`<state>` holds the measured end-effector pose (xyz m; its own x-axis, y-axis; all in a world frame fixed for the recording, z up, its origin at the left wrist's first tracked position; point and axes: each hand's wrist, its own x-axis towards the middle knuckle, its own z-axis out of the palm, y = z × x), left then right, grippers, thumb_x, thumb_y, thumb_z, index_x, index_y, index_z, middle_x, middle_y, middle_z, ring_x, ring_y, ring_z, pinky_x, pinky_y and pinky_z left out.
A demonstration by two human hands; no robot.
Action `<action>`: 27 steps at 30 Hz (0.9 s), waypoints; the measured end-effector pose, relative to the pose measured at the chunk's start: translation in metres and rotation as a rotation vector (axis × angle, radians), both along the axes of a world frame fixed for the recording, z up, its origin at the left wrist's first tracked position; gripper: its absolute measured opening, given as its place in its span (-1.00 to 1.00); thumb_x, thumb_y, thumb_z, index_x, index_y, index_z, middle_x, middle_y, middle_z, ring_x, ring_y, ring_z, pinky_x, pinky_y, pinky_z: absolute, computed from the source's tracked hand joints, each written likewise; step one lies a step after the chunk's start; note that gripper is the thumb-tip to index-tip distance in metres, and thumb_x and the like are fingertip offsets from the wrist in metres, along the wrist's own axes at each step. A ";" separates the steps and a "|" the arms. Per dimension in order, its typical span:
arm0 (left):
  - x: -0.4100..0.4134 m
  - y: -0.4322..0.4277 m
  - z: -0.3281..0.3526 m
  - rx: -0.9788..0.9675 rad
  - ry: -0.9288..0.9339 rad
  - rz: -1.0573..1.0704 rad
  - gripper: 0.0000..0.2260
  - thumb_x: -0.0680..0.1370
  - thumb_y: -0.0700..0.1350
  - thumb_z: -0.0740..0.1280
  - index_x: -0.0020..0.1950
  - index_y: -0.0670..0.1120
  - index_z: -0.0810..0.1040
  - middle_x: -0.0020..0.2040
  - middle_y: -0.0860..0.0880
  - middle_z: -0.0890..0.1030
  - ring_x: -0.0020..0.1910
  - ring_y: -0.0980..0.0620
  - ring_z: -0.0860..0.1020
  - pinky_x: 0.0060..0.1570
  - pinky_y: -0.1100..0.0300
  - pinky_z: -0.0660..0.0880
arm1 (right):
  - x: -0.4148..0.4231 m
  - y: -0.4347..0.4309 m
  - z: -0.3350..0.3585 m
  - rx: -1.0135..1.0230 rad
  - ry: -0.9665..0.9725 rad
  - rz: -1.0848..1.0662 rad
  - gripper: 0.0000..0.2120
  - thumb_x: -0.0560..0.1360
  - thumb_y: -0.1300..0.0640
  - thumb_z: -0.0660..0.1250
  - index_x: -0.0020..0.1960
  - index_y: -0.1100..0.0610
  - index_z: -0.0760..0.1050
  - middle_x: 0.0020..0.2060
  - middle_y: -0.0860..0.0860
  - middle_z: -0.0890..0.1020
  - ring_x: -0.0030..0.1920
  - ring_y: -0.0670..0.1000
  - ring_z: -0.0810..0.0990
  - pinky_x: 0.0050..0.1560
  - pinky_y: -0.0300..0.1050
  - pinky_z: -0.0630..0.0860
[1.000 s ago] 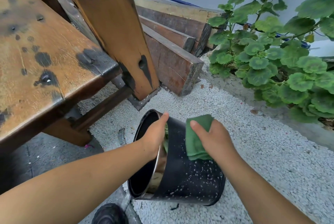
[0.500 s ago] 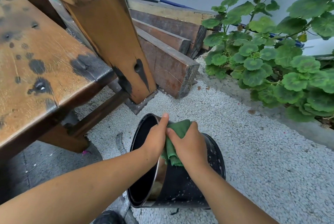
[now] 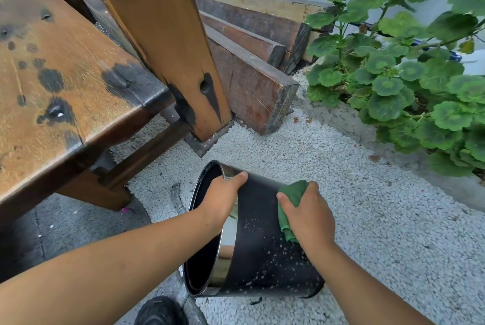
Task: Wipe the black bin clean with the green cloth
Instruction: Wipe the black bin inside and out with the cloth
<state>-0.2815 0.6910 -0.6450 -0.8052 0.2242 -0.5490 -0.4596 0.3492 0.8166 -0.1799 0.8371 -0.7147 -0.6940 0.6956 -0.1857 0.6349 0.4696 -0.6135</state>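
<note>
The bin (image 3: 258, 259) is laid tilted on the gravel (image 3: 372, 222), its mouth turned to the left and its base to the right, so that the outer wall is presented upward for wiping. It is steadied by the left hand (image 3: 223, 200), which is hooked over the upper rim (image 3: 219, 274): the thumb is laid along the outside and the fingers appear to be tucked inside, out of sight. This hold is judged to be what keeps the round body from rolling under pressure. The cloth (image 3: 295, 193) is bunched under the right hand (image 3: 311, 218), whose fingers are curled round it, and it is pressed against the upper right part of the wall, near the base end. Pale specks (image 3: 282, 247) are scattered over the lower wall, below the cloth, so the work is judged to be only partly done; that area would have to be covered next, perhaps with the bin turned. Grit from the gravel could be picked up again wherever the wall touches the ground. A worn wooden table (image 3: 65, 67) is seen at the left, planks (image 3: 252, 80) beyond it, and a leafy plant (image 3: 406, 83) at the right.
</note>
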 end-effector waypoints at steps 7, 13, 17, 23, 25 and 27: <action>-0.008 -0.006 0.004 0.011 -0.078 -0.026 -0.66 0.64 0.13 0.28 0.24 -0.10 0.56 0.12 0.08 0.59 0.02 0.15 0.53 0.04 0.23 0.32 | 0.008 0.014 -0.016 0.051 -0.059 -0.024 -0.57 0.53 -0.27 0.31 0.07 0.06 0.28 -0.13 -0.02 0.57 -0.20 0.09 0.59 -0.27 0.01 0.54; -0.013 -0.031 0.009 0.029 -0.163 0.069 -0.20 0.51 0.38 0.30 0.59 -0.07 0.26 0.61 -0.06 0.26 0.60 -0.10 0.20 0.52 -0.11 0.17 | 0.010 0.014 -0.021 0.076 -0.083 -0.013 -0.59 0.54 -0.24 0.32 0.03 0.04 0.25 -0.16 -0.05 0.53 -0.26 0.05 0.52 -0.36 -0.06 0.40; -0.005 -0.051 0.014 0.114 -0.237 0.054 -0.60 0.52 0.08 0.44 0.21 -0.16 0.57 0.41 -0.17 0.51 0.36 -0.16 0.53 0.29 -0.11 0.49 | 0.008 0.016 -0.020 -0.005 -0.092 -0.032 -0.59 0.53 -0.22 0.35 0.06 0.07 0.28 -0.17 -0.04 0.54 -0.24 0.05 0.55 -0.35 -0.07 0.40; 0.011 -0.072 0.003 0.142 -0.282 -0.100 -0.79 0.60 -0.25 0.37 0.21 -0.05 0.61 0.01 -0.08 0.78 -0.11 -0.02 0.76 -0.24 0.17 0.66 | 0.015 0.032 -0.012 -0.367 0.093 -0.242 -0.60 0.50 -0.20 0.41 0.05 0.12 0.46 -0.17 -0.02 0.60 -0.26 -0.07 0.54 -0.36 -0.18 0.38; 0.013 -0.075 0.005 0.114 -0.268 -0.120 -0.77 0.61 -0.24 0.36 0.19 0.04 0.58 0.00 0.01 0.78 -0.09 0.04 0.76 -0.27 0.24 0.64 | 0.023 0.041 -0.009 -0.603 0.181 -0.346 -0.65 0.50 -0.15 0.45 0.00 0.14 0.55 -0.16 0.08 0.67 -0.21 0.06 0.64 -0.26 -0.10 0.54; 0.011 -0.076 0.004 0.096 -0.253 -0.155 -0.75 0.62 -0.22 0.35 0.22 0.09 0.54 -0.01 0.07 0.78 -0.09 0.12 0.75 -0.29 0.30 0.63 | 0.035 0.046 -0.006 -0.860 0.170 -0.409 -0.66 0.50 -0.12 0.48 -0.01 0.17 0.62 -0.14 0.19 0.73 -0.16 0.21 0.72 -0.13 0.09 0.67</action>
